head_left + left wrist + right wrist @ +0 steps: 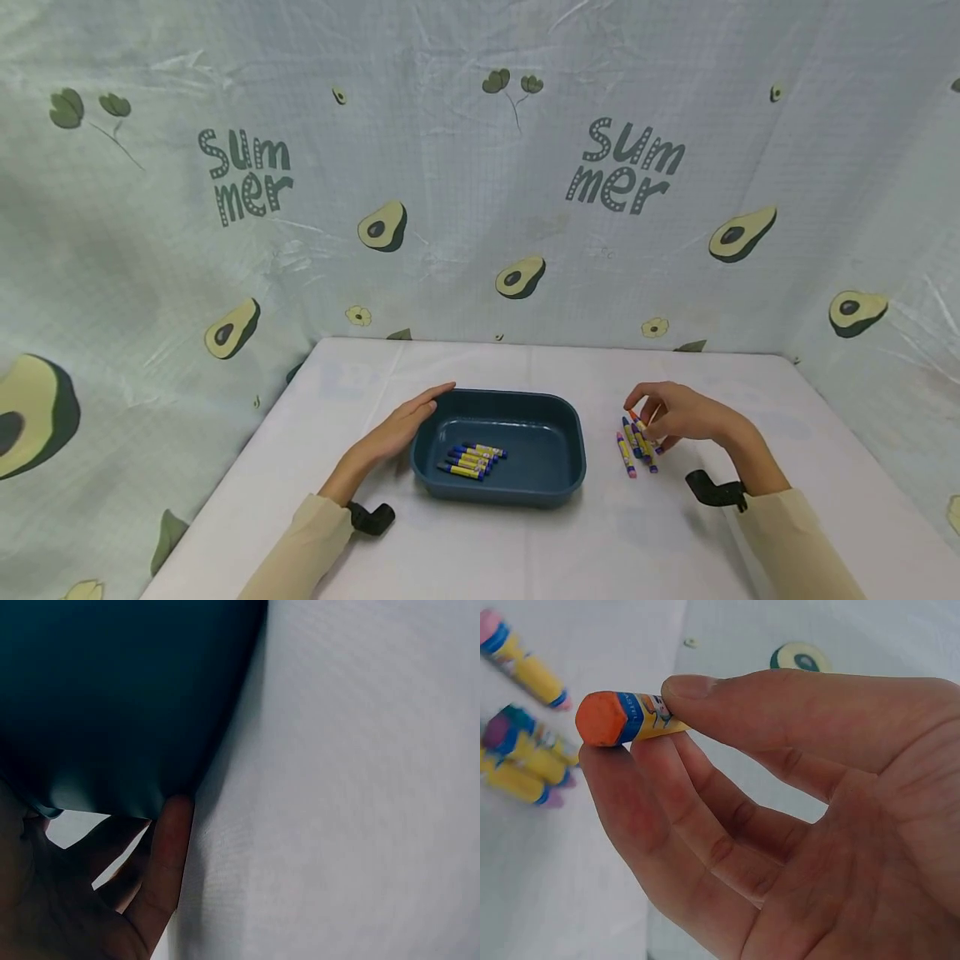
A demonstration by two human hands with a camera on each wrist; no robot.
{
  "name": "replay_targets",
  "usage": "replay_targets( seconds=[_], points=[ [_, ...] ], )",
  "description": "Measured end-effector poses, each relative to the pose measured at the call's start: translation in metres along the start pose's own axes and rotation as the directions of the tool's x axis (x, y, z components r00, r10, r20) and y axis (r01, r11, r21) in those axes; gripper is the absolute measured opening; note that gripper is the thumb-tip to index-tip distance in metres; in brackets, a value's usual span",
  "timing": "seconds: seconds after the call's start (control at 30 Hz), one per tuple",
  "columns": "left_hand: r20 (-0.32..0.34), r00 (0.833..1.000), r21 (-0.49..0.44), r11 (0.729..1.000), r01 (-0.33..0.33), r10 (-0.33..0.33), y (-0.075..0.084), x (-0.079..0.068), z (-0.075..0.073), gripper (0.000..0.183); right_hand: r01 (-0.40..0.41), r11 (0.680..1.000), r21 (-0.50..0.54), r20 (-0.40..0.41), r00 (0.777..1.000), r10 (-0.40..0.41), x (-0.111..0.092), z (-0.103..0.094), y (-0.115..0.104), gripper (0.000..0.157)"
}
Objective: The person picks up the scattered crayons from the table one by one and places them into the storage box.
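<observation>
Between its thumb and fingertips my right hand (686, 413) pinches an orange crayon (604, 720) with a blue and yellow wrapper. Its orange end points away from the palm in the right wrist view. Just below that hand, a small group of crayons (627, 454) lies on the table, with pink, purple and teal ends visible up close. My left hand (401, 429) touches the left side of a dark teal tray (498, 496), its fingers stretched along the back left corner. Several crayons (467, 468) in yellow wrappers lie side by side in the tray's left half.
A white cloth covers the table (480, 554). Behind it hangs a pale curtain (450, 167) printed with avocados and lettering. A black wrist mount (372, 519) sits on the left arm, and another black mount (714, 490) on the right.
</observation>
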State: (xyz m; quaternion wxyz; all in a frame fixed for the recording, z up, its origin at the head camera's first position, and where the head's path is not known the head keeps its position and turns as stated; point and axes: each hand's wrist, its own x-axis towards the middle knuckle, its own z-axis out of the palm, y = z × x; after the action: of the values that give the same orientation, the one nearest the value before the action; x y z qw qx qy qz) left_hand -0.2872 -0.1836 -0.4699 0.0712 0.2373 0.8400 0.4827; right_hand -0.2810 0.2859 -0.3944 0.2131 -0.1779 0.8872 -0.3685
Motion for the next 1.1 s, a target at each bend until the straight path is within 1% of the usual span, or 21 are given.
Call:
replay_targets(
  seconds=[0.13, 0.3, 0.57, 0.8, 0.93, 1.0, 1.1],
  points=[
    [0.005, 1.0, 0.005, 1.0, 0.009, -0.009, -0.002, -0.002, 0.001, 0.049, 0.004, 1.0, -0.028, 0.016, 1.0, -0.004, 0.007, 0.002, -0.011, 0.045],
    [-0.003, 1.0, 0.0, 1.0, 0.01, -0.01, -0.001, -0.002, 0.0, 0.049, 0.023, 0.997, -0.075, 0.01, 1.0, -0.022, 0.016, 0.001, -0.028, 0.042],
    [0.006, 1.0, 0.006, 1.0, -0.003, 0.003, 0.001, 0.001, -0.001, 0.049, 0.091, 0.992, -0.093, 0.042, 0.995, -0.087, 0.028, 0.0, -0.058, 0.043],
    [0.009, 1.0, 0.001, 1.0, 0.011, -0.011, -0.001, 0.0, 0.001, 0.049, 0.089, 0.99, -0.109, 0.075, 0.994, -0.081, 0.046, 0.01, -0.079, 0.041],
    [-0.001, 1.0, 0.006, 1.0, 0.019, -0.019, -0.002, -0.002, 0.001, 0.049, 0.103, 0.986, -0.133, 0.094, 0.991, -0.091, 0.056, 0.017, -0.09, 0.04],
    [-0.008, 1.0, 0.013, 1.0, 0.014, -0.014, -0.002, -0.002, 0.0, 0.049, 0.119, 0.981, -0.15, 0.11, 0.989, -0.103, 0.06, 0.021, -0.096, 0.041],
    [-0.003, 1.0, 0.014, 1.0, 0.007, -0.007, -0.001, -0.002, 0.0, 0.049, 0.119, 0.978, -0.171, 0.123, 0.987, -0.099, 0.066, 0.025, -0.102, 0.042]
  ],
)
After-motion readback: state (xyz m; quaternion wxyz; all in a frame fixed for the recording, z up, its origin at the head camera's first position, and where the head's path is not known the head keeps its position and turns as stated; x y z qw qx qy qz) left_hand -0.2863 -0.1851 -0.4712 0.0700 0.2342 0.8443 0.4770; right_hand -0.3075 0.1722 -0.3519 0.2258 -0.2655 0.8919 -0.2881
